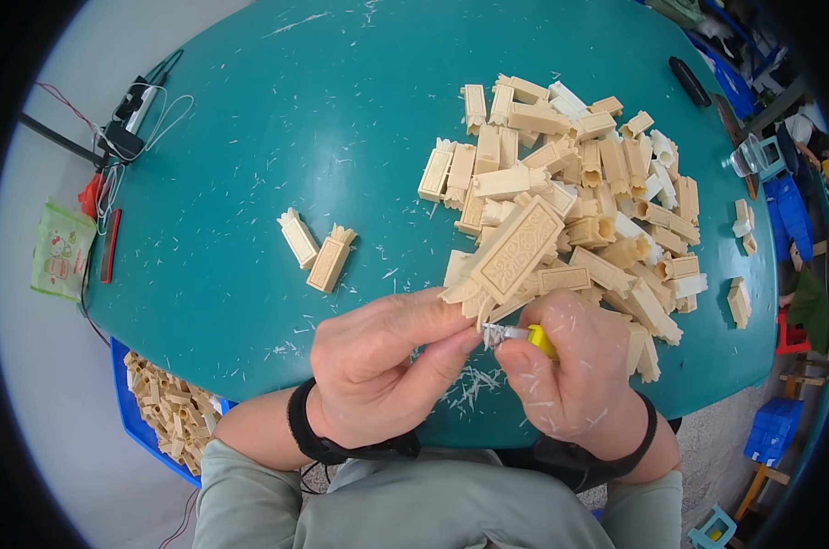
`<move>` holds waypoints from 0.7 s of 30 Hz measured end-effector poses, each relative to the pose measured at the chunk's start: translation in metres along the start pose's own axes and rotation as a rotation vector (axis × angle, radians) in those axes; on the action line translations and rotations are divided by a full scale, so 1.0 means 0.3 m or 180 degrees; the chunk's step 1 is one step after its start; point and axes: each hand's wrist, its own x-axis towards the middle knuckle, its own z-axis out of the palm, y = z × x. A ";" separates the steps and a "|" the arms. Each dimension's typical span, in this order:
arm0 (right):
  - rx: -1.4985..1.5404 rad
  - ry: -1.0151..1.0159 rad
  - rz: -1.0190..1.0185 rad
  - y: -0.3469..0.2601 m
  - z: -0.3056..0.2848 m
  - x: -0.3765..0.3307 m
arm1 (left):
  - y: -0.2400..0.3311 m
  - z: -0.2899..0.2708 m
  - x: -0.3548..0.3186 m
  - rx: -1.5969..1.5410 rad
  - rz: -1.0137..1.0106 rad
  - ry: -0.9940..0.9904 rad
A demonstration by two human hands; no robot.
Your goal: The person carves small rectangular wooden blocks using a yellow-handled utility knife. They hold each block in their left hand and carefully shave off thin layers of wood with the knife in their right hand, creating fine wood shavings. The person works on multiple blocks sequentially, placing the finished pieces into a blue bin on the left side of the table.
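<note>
Between the thumb and fingers of my left hand (387, 361) is a beige plastic box-shaped piece (515, 252) with an embossed pattern on its side. It is held tilted, its jagged end toward me. My right hand (574, 366) is closed round a yellow utility knife (541, 341). The knife's blade meets the jagged end of the piece, and pale shavings cling to the blade. Right behind the held piece lies a heap of similar beige and white pieces (616, 165). Two more pieces (330, 259) lie apart on the green table, left of the heap.
Pale shavings (474, 386) are strewn over the green table (249, 183). A blue crate (140, 421) full of pieces stands at the lower left. A power strip (135, 114) with cables lies at the left edge. A glass jar (748, 157) and loose pieces (739, 302) are at the right.
</note>
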 end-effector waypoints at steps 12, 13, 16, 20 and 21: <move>-0.0167 0.0041 0.0095 0.000 -0.009 0.000 | 0.002 0.004 0.001 0.0132 0.0083 0.0090; -0.0181 0.0075 0.0123 0.005 -0.006 0.000 | 0.005 0.002 0.001 0.0209 0.0111 0.0059; -0.0146 0.0037 0.0152 0.004 -0.012 0.004 | 0.005 0.005 -0.002 0.0037 0.0024 0.0137; 0.0231 0.0078 0.0243 -0.006 -0.023 0.007 | 0.001 0.015 0.021 -0.0137 -0.0275 0.0375; 0.0242 0.0121 0.0293 -0.005 -0.029 0.009 | -0.014 0.005 0.045 -0.0080 -0.0275 0.0418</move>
